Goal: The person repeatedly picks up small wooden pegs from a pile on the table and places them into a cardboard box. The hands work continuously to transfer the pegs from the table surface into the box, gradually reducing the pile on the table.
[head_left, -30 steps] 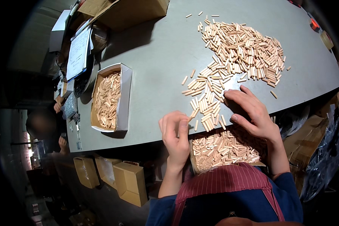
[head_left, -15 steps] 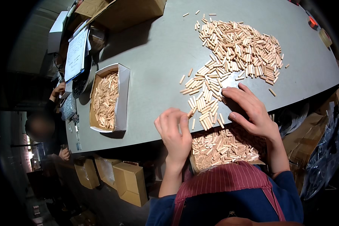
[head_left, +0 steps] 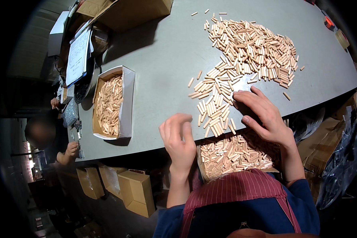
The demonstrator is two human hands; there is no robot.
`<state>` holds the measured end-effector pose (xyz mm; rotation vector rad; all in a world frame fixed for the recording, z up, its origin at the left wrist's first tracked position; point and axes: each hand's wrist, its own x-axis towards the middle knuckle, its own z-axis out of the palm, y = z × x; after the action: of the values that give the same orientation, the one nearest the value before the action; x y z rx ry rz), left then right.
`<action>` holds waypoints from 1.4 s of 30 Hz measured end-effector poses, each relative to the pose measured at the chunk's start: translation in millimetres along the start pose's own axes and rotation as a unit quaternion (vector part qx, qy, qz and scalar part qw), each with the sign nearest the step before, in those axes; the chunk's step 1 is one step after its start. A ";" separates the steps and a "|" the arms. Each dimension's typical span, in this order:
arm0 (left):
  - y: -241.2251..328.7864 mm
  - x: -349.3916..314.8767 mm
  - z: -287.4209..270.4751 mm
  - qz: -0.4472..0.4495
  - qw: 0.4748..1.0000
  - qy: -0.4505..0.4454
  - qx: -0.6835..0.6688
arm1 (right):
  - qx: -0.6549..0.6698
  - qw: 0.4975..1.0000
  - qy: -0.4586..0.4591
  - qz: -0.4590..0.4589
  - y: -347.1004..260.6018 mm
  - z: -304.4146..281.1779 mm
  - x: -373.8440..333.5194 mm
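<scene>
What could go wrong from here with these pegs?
The wooden pegs nearest the front edge of the table could drop beside the open box below if swept carelessly. That box looks well filled, so a bump might spill some. The lone peg to the right of the right hand might be knocked off.

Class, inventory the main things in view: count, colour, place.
Table: one, grey, centre
Dowels: countless, pale, on table, in boxes
White box: one, white, table's left
Near box: one, brown, table's near edge
Carton: one, brown, upper left
Clipboard: one, blue, upper left
Small boxes: three, brown, lower left
Tape roll: one, tan, right edge
Co-worker: one, dark-clothed, left
Apron: one, maroon, lower centre
Left hand: one, bare, by dowels
Right hand: one, bare, by dowels
</scene>
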<state>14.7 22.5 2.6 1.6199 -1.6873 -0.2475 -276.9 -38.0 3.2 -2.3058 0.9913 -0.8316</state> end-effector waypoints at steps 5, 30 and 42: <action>4.1 -2.2 4.4 0.028 0.999 -0.005 0.023 | -0.009 1.000 -0.018 -0.011 -0.1 -0.9 1.7; -0.6 1.0 -8.4 0.166 0.969 -0.155 -0.097 | 0.237 0.957 -0.154 -0.068 18.4 -22.6 0.9; 18.7 14.5 22.3 0.050 0.991 -0.060 0.112 | 0.054 0.999 -0.006 -0.002 -0.7 -3.9 7.2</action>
<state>-12.3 4.4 4.4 1.7041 -1.9405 -0.1097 -275.4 -43.8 8.8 -2.2199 0.9143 -0.8520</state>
